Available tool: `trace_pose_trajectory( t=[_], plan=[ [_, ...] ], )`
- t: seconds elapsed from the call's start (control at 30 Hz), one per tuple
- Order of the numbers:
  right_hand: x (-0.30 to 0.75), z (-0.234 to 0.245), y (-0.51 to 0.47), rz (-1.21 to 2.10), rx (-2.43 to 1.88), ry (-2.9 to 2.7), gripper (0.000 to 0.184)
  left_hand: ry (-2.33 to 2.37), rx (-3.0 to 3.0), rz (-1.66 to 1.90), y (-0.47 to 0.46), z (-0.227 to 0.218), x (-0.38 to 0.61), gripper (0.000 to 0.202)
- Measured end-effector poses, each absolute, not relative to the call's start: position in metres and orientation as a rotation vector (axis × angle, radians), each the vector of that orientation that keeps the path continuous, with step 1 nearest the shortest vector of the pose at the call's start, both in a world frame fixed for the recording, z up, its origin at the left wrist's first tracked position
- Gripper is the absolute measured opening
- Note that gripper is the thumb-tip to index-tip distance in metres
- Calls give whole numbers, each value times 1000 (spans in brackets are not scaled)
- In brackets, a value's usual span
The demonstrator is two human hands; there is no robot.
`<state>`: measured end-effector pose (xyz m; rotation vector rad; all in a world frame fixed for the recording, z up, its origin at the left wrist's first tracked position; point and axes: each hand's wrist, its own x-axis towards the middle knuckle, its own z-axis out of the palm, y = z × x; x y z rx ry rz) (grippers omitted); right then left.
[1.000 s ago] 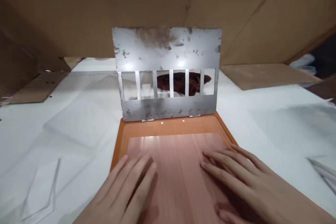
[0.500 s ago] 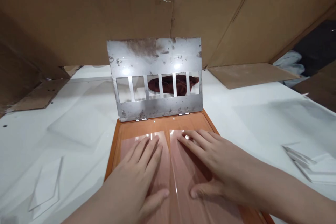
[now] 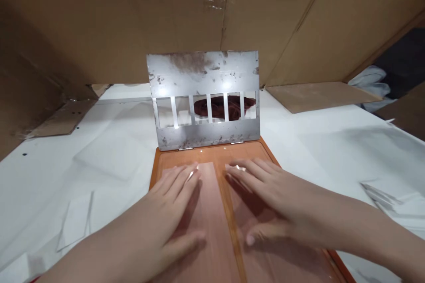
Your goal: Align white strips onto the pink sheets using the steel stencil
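A person's bare hands were spread palm-down over two pinkish, see-through sheets on an orange board at a white table (image 3: 308,141). The left hand (image 3: 159,214), fingers extended and slightly blurred, lay over the left sheet (image 3: 214,216); the right hand (image 3: 282,196), thumb held apart from its fingers, lay over the right sheet (image 3: 274,263). Neither hand was closed around anything; how firmly they pressed, I could not tell. A narrow strip of the orange board (image 3: 212,154) showed between the sheets, widening toward the person. At the board's far edge, a smudged metal plate (image 3: 206,70) with a row of rectangular openings stood raised on two hinges. Through the openings I saw a dark red item (image 3: 217,107) on the table. Behind rose a cardboard wall (image 3: 186,13); thin white pieces (image 3: 78,216) lay off to the left of the board.
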<state>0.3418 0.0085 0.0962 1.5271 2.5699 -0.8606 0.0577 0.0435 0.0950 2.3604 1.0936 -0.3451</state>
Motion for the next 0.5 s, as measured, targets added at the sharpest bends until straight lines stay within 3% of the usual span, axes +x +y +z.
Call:
trace_pose_trajectory(
  t=[0.5],
  plan=[
    [293, 77, 19, -508, 1456, 2757, 97, 1160, 2457, -299, 37, 84, 53, 82]
  ],
)
